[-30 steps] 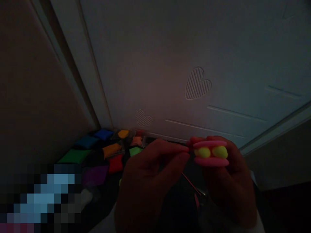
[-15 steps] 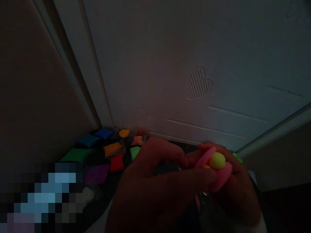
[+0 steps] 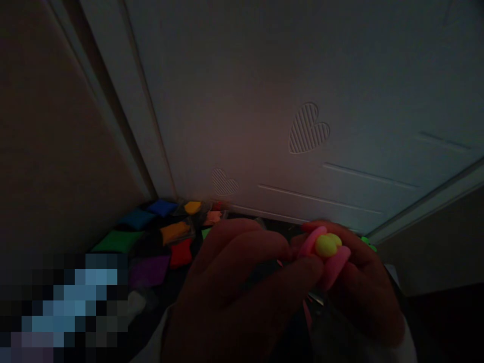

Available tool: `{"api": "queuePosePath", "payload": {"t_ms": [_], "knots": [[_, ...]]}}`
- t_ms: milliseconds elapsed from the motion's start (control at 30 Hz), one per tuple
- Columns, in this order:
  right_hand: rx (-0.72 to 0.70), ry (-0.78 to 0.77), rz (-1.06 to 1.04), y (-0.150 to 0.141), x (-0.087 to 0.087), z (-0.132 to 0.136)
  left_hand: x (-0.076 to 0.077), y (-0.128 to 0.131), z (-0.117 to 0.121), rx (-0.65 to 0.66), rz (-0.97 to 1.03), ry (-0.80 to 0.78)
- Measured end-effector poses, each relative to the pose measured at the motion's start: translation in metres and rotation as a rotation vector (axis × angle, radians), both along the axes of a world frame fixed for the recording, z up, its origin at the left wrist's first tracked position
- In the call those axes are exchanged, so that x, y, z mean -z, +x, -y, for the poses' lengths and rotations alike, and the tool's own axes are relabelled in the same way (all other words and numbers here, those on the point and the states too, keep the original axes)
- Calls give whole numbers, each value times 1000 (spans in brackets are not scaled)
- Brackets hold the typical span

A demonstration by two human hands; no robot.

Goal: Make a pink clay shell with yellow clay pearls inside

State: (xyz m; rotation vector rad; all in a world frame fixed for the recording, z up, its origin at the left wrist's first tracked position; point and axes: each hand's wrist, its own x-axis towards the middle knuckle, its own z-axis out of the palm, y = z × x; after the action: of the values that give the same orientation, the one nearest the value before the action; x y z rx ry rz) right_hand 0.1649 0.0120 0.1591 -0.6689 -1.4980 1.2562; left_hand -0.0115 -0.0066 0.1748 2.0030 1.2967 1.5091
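Observation:
A small pink clay piece [image 3: 336, 266] with rounded yellow clay [image 3: 328, 245] set between its two raised pink sides is held low in the head view, right of centre. My right hand [image 3: 372, 287] is closed around its far right side. From the left, my left hand [image 3: 234, 277] pinches its near edge with thumb and forefinger. The left fingers cover part of the pink clay. Below the hands lie a pink strip [image 3: 307, 315] and a shiny metal thing [image 3: 316, 299], whose kind I cannot make out.
Several coloured clay packets lie on the dark surface at left, among them green [image 3: 119, 241], purple [image 3: 150, 269], red [image 3: 181, 253] and orange [image 3: 176, 232]. A pale panel [image 3: 245, 101] with embossed hearts rises behind. A bright green object [image 3: 368, 244] sits beyond my right hand.
The clay piece has shifted slightly left and turned, so more of the yellow shows, now as two lobes. My left fingers have curled and moved along its edge.

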Motion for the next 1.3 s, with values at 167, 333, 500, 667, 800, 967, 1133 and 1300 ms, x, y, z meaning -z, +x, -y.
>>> {"api": "queuePosePath", "payload": {"t_ms": [167, 333, 500, 667, 800, 967, 1133, 1300], "knots": [[-41, -47, -30, 1, -1, 0, 0, -1, -1, -27, -189, 347], [-45, -116, -47, 1, -2, 0, 0, -1, -3, 9, -246, 391], [-28, -82, -37, 1, -3, 1, 2, -1, -1, 2, -200, 393], [-28, -53, -30, 0, -2, 1, 3, -3, 0, 16, -261, 397], [-35, -37, -31, 0, -3, 0, 1, -3, -2, 38, -254, 384], [-10, -43, -17, 1, -2, 0, 0, -1, -1, 63, -178, 331], [-7, -81, -47, 0, -1, 1, 1, 4, -1, 60, 53, 185], [-27, -22, -44, -3, -4, 2, 4, 6, -4, 121, 66, 41]]}}
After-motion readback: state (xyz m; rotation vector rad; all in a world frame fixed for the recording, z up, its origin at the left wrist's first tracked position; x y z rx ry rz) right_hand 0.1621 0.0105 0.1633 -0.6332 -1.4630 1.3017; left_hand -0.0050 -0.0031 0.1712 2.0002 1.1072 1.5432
